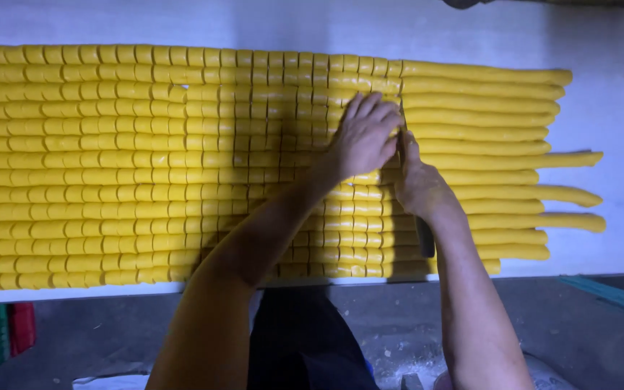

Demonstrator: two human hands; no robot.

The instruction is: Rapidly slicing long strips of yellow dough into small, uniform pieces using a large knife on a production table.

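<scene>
Fingers (pixel 370 115) pressing yellow dough ropes (pixel 485 130), partly sliced

Soft, matt yellow dough ropes (pixel 485 119) lie on a smooth, pale, slightly glossy tabletop (pixel 615 108).

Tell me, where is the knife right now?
The knife is in the right hand, right of centre, pressed across the yellow dough ropes beside the left hand.

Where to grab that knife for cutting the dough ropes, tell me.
By the dark handle, from the near edge of the table. The knife lies across the ropes with its handle toward the person; the right hand already has its grip there, the left hand pressing the ropes beside it.
</scene>
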